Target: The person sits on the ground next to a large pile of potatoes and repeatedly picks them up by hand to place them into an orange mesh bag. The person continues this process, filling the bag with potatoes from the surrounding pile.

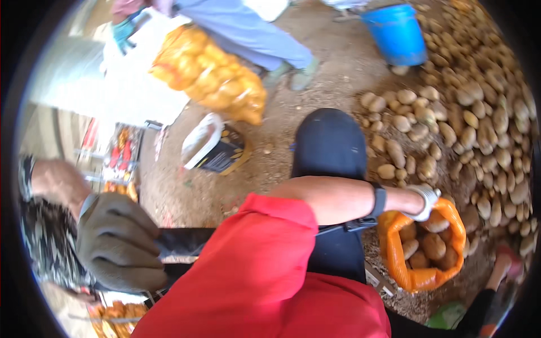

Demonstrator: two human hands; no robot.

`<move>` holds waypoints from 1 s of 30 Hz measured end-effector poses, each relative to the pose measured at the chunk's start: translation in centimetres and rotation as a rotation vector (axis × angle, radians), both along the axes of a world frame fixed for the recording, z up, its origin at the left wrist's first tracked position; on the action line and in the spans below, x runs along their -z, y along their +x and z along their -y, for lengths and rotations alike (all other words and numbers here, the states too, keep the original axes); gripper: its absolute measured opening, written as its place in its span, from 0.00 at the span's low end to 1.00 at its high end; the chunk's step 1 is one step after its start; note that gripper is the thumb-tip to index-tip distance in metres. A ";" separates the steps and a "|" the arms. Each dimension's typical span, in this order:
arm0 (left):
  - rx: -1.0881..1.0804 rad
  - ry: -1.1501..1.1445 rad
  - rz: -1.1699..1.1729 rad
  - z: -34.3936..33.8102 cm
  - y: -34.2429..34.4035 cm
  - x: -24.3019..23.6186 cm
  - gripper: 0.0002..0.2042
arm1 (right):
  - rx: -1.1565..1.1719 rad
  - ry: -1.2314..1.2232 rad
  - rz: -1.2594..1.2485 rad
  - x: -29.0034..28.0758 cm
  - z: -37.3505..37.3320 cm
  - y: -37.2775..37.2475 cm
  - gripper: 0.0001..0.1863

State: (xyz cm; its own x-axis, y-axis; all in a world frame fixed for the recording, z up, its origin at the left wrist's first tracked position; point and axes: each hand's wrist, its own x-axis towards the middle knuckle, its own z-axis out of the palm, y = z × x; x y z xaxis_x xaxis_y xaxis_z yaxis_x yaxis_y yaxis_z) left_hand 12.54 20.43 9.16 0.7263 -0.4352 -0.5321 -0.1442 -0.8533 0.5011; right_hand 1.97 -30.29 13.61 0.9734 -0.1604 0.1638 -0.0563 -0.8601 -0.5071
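My left arm, in a red sleeve with a dark watch, reaches across my black-clad knee to the right. My left hand [422, 203], in a white glove, is closed on the rim of an orange mesh bag [399, 262]. The bag stands on the ground with its mouth open, and several potatoes [434, 247] lie inside. Part of the fingers is hidden at the rim. My right hand does not show.
A large heap of potatoes [490, 124] covers the right side. Farther off stand a blue bucket [397, 36], a black bucket [222, 147] and a full yellow mesh sack [208, 70] beside another person. Close at left is a co-worker's grey-gloved hand [118, 242].
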 end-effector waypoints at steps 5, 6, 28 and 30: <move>0.073 -0.031 0.080 -0.1 -1.0 1.4 0.40 | -0.209 0.308 -0.442 6.4 -6.3 0.9 0.33; 0.079 -0.050 0.063 -0.1 -0.9 0.6 0.40 | -0.215 0.192 -0.495 6.1 -6.2 0.4 0.32; 0.077 -0.057 0.014 -1.4 -1.2 -2.2 0.40 | -0.148 -0.049 -0.624 3.8 -7.5 -1.4 0.29; 0.098 -0.098 0.070 -1.2 -1.1 -1.7 0.41 | -0.159 -0.037 -0.565 3.1 -8.4 -1.7 0.26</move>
State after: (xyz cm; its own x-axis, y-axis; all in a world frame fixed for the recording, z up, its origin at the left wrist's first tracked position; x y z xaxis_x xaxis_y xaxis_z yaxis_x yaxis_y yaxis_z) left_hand 11.45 21.60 10.82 0.7115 -0.5533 -0.4332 -0.2618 -0.7808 0.5673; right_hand 0.23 -21.86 10.51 0.9230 -0.0091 -0.3847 -0.1779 -0.8966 -0.4055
